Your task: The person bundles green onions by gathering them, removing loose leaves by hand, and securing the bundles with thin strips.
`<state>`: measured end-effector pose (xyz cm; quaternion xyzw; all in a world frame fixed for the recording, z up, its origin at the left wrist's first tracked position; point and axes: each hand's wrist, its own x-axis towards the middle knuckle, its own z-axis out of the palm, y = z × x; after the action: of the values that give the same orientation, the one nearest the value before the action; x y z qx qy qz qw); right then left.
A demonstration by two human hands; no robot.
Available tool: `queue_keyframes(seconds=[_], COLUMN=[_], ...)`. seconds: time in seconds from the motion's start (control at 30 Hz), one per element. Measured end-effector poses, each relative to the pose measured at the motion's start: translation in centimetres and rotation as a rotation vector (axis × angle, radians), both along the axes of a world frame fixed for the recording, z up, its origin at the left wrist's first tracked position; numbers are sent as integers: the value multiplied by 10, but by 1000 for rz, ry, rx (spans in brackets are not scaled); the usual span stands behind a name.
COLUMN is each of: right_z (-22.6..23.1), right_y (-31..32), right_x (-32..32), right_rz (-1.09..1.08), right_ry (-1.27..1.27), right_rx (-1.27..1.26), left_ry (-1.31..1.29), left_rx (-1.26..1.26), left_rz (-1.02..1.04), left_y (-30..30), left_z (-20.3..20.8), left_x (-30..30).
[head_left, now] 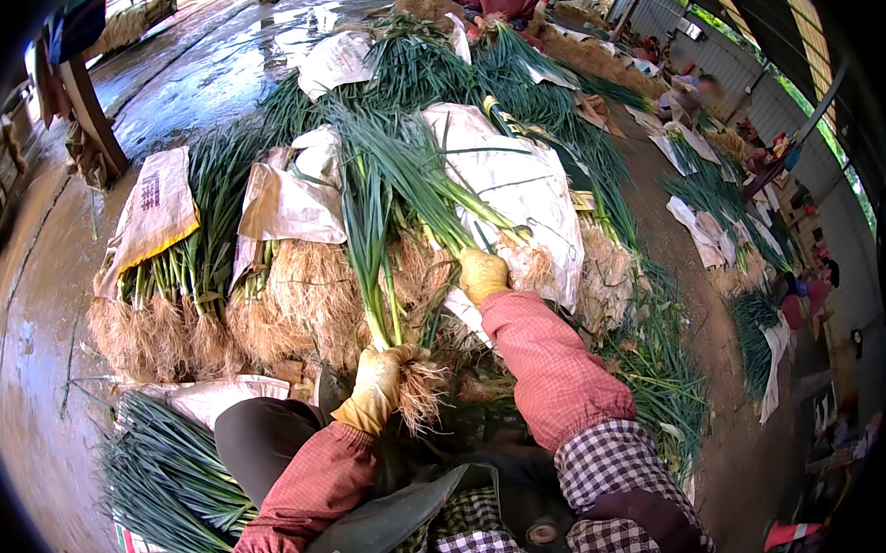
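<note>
My left hand (367, 393), in a yellowish glove, is closed round the lower stalks of some green onions (370, 250). Their pale, hairy roots (421, 390) stick out beside the glove, and their leaves point away from me. Farther forward and to the right, my right hand (483, 274), gloved alike, is closed at the stem end of a second bunch of green onions (413, 173). Those leaves slant up to the left over the pile and cross the first bunch. A white sack (529, 197) lies behind my right hand. Both forearms wear red checked sleeve covers.
Piled green onions with roots toward me (309, 294) line up ahead, partly under sacks (164, 206). More leaves (173, 481) lie at my left knee, and loose greens (658, 365) to the right. A co-worker (504, 3) sits beyond the pile; several others are along the right wall.
</note>
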<state>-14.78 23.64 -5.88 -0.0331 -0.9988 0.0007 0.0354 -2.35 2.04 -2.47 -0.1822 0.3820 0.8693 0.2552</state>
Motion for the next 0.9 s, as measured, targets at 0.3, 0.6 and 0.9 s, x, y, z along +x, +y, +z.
queue_keyframes(seconds=[0.3, 0.6, 0.9], right_z=[10, 17, 113], right_y=[-65, -67, -52], right_x=[95, 74, 98], right_rz=[-233, -117, 17], right_ry=[-396, -187, 398], right_rx=[-1736, -1368, -1761], left_ry=[-3, 73, 25], left_rx=[210, -246, -282], left_rz=[77, -10, 98], left_y=[7, 12, 10], left_z=[-10, -20, -48], left_x=[-1, 8, -1])
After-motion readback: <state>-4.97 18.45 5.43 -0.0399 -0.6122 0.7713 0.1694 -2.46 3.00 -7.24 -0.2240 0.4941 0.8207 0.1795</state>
